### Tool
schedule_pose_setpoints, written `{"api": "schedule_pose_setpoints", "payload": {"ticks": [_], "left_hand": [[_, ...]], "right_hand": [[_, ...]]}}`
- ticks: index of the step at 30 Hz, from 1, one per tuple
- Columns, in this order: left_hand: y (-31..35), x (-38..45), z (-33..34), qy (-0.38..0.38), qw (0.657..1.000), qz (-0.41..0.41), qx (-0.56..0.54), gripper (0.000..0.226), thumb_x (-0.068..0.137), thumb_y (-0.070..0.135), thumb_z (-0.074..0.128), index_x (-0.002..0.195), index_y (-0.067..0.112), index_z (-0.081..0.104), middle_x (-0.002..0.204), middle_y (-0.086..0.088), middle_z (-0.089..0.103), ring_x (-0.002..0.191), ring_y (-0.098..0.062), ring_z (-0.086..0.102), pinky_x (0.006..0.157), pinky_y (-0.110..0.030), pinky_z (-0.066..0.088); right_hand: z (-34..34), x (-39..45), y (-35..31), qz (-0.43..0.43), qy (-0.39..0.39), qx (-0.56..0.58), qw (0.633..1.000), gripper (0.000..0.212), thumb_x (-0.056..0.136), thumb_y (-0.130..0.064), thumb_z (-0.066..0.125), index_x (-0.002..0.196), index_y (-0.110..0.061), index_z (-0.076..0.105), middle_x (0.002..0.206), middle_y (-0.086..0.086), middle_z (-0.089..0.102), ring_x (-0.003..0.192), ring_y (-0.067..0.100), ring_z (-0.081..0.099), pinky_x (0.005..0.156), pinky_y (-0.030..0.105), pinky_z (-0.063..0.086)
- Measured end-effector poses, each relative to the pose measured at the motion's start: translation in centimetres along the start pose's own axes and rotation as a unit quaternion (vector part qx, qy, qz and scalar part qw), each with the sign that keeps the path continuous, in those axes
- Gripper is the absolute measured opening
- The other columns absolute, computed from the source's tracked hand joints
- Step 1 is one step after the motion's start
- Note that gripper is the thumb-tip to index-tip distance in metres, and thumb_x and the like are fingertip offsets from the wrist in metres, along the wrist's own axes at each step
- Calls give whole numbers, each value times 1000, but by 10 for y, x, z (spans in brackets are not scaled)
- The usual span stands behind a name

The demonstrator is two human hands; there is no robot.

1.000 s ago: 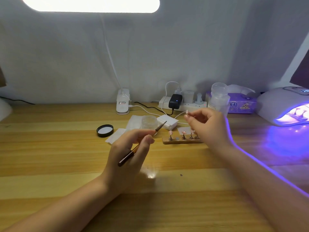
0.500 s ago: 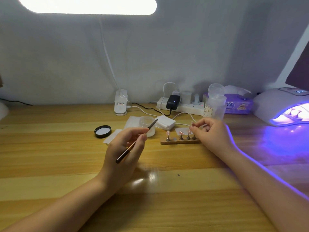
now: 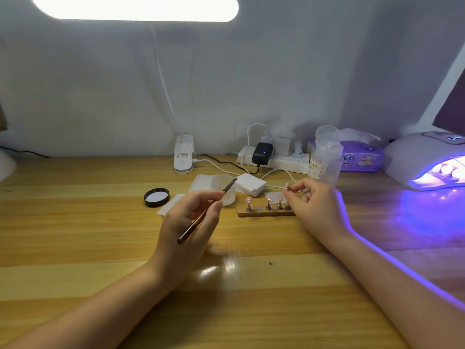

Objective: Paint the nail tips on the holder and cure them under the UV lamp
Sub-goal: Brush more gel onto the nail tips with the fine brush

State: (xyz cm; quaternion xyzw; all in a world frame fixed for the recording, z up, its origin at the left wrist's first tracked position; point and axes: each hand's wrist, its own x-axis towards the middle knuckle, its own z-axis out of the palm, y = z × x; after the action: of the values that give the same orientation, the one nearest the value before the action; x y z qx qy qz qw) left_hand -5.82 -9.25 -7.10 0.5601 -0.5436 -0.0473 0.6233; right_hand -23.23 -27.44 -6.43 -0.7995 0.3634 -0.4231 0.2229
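Wooden holder (image 3: pixel 264 212) sits near the middle of the table (image 3: pixel 75 248), just in front of my right hand (image 3: pixel 317 205). Pink nail tips (image 3: pixel 248 199) stand on little pegs along it; one slot near the left end looks empty.

My right hand pinches a single tip on its peg (image 3: pixel 287 185) between thumb and fingertips, raised just above the holder's right end. My left hand (image 3: pixel 191 222) is curled round a thin brush (image 3: pixel 206 212), held pencil-fashion, bristle end pointing up and away toward the frosted jar (image 3: pixel 225 188). The jar's black lid (image 3: pixel 156 196) lies apart to its left.

UV lamp (image 3: pixel 427 159) at far right is lit, violet glow spilling over the table; something sits inside it, too blurred to name.

Judgement: painting step in hand, one tip singled out for work. Next move calls for bringing brush tip and lifted nail together, steadying both hands, keeping wet polish off my fingers. Curing comes after, with a reach well to the right.
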Motion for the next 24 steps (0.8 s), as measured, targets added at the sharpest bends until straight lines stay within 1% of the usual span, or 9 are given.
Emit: {"api": "schedule_pose_setpoints", "payload": {"ticks": [4,7,9,11,13,14,17,22,24], "left_hand": [[3,6,-3,15,1000,21,-3,16,90,14,66,106,16,69,90,-4,71,82,-22,69,70,-26,56],[8,12,-5,35,999,20,0,15,90,10,62,102,14,70,85,-5,71,76,-15,67,67,-24,55],[12,17,-7,57,998,6,1,14,92,5,61,98,16,69,80,-4,70,73,-13,67,66,-23,55],[18,26,-12,67,997,14,31,15,93,2,60,93,14,68,78,-2,69,73,-13,66,67,-25,55],[22,37,-16,65,996,27,62,12,92,0,59,91,10,67,78,-5,68,71,-17,65,66,-31,55],[24,43,-19,63,995,27,77,9,92,1,60,90,8,66,77,-6,67,71,-21,65,66,-35,55],[23,63,-23,51,990,-4,130,8,89,5,64,86,11,68,78,-6,69,74,-23,67,68,-39,56],[17,102,-21,-18,969,-84,230,11,86,16,66,78,20,72,73,6,70,76,-13,67,68,-28,56],[15,113,-19,-45,958,-105,264,13,84,17,65,75,19,73,70,8,70,75,-9,66,68,-27,55]], "right_hand": [[1,-4,-12,-18,42,1,999,11,88,-31,66,80,-22,65,50,-5,51,51,15,51,56,38,50],[8,-12,-26,-56,12,44,997,7,88,-29,64,84,-24,66,60,-8,59,57,10,55,55,42,51],[15,-16,-29,-55,-13,59,997,6,87,-30,65,84,-26,68,65,-12,62,58,8,55,56,37,50],[21,-19,-27,-52,-30,64,996,5,86,-26,68,82,-26,69,63,-22,60,55,5,52,56,28,44],[25,-20,-25,-53,-40,58,996,9,84,-24,70,78,-28,67,62,-30,57,55,2,52,55,21,38],[25,-20,-24,-53,-40,54,996,10,84,-24,70,77,-30,67,62,-30,57,56,1,52,55,20,37],[26,-20,-23,-52,-43,48,997,9,83,-27,71,77,-31,67,65,-26,59,58,0,53,55,19,37],[25,-21,-23,-52,-48,43,997,5,84,-31,70,79,-30,68,66,-24,59,60,2,54,55,21,39],[25,-21,-22,-46,-57,39,997,4,84,-33,70,80,-30,69,67,-23,60,60,1,53,56,23,41]]}}
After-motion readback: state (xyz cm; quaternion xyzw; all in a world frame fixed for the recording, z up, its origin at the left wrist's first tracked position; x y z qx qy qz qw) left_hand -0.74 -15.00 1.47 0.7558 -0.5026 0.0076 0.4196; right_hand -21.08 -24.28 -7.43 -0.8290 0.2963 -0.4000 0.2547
